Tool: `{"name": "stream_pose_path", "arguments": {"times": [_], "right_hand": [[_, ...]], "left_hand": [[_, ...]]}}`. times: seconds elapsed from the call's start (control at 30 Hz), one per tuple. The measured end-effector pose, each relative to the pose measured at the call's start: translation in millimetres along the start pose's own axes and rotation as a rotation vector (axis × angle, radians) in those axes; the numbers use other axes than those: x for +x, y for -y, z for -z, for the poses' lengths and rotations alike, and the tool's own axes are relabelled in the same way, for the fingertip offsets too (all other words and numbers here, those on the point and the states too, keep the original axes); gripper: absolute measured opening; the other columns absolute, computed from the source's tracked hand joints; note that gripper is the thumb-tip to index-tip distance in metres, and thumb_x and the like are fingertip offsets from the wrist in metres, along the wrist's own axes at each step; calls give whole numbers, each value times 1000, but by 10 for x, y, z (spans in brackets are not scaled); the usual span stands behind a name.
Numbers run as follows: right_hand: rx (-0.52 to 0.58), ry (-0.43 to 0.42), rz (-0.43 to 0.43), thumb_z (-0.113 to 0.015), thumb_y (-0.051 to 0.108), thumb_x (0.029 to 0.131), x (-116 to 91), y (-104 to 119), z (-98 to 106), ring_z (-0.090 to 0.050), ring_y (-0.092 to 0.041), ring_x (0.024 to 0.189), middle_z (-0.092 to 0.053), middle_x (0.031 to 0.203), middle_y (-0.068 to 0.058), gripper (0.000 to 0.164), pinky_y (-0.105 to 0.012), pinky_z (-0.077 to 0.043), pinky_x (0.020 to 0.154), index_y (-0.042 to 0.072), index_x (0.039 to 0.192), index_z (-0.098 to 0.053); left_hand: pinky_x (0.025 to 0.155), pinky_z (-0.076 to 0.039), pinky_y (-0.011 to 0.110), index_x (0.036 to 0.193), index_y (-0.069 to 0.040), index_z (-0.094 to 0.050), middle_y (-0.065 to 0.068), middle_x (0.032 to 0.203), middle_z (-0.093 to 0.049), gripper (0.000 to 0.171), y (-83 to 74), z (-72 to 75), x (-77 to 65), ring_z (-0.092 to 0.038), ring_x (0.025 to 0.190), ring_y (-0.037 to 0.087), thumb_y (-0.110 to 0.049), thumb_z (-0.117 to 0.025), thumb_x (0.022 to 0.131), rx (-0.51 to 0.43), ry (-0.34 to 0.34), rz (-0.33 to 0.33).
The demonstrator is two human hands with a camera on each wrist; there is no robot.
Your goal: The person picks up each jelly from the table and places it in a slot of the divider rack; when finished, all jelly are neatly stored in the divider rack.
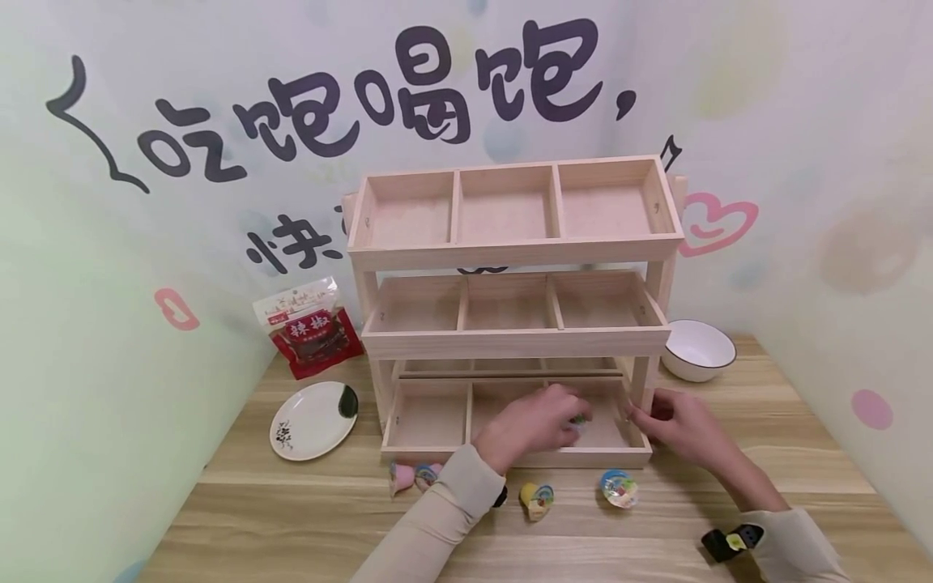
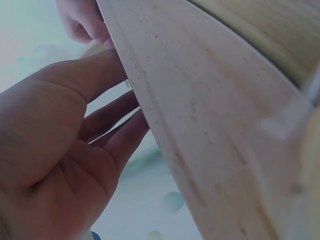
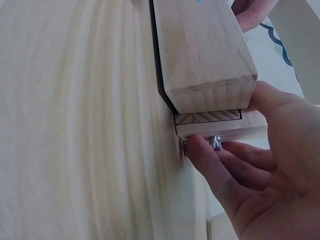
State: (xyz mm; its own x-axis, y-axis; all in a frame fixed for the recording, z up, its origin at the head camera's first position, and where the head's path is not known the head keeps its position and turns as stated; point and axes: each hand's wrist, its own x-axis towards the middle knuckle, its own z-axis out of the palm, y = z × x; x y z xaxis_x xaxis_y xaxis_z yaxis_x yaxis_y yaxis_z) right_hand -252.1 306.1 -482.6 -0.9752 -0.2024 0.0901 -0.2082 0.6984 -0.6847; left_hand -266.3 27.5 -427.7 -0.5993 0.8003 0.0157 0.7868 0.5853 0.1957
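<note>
Over at the bottom tier (image 1: 430, 414) of a three-level wooden shelf (image 1: 516, 344), head view first, the left hand (image 1: 539, 417) has its fingers curled round a small jelly cup (image 1: 578, 423). That cup is at the right-hand compartment; can't tell if it touches the floor of it. The right hand (image 1: 681, 425) pinches the right end of the same tier, thumb at the near edge. Four more are lying about on the near side of the table (image 1: 787, 437): a pink cup (image 1: 401, 478), a second one (image 1: 427, 476) right beside it and partly behind the left sleeve (image 1: 466, 486), a yellow cup (image 1: 538, 500), and a blue-rimmed one (image 1: 619, 489) farther right. Left of the shelf there's a white plate (image 1: 313, 421) with a red packet (image 1: 313, 328) beyond it, and a white bowl (image 1: 698, 350) sits to the far right.

From the left wrist, a pale board (image 2: 172, 110) hides the left fingertips, so the grip on the cup isn't clear there.

Right wrist view shows the right hand's thumb and fingers bent round the wooden end, with a shiny metal bolt (image 3: 215, 143) poking out by the fingers.
</note>
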Motion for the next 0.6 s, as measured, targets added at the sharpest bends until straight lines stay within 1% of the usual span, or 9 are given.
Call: {"name": "stream_pose_path", "arguments": {"times": [0.2,0.43,0.6], "right_hand": [[3,15,-6,-75,35,104,-2,-19,3,-69,-17,87,-79,108,-12,46,-26,-59,66,-1,132,-69],[7,13,-15,-75,37,103,-2,-23,7,-70,-17,88,-79,108,-13,48,-26,-60,67,-1,132,-69],[12,12,-9,-75,36,103,-6,-24,2,-69,-18,88,-79,109,-13,49,-25,-59,67,-2,133,-68]], "left_hand": [[79,-53,15,122,-15,-80,0,117,-77,21,-23,-17,31,-64,91,4,-22,-78,102,41,2,5],[77,-54,15,123,-17,-79,-1,115,-74,24,-60,-15,20,-64,90,4,-27,-79,101,94,6,36],[78,-54,17,125,-18,-78,-2,116,-73,26,-77,10,-6,-63,90,4,-28,-80,101,102,15,66]]}}
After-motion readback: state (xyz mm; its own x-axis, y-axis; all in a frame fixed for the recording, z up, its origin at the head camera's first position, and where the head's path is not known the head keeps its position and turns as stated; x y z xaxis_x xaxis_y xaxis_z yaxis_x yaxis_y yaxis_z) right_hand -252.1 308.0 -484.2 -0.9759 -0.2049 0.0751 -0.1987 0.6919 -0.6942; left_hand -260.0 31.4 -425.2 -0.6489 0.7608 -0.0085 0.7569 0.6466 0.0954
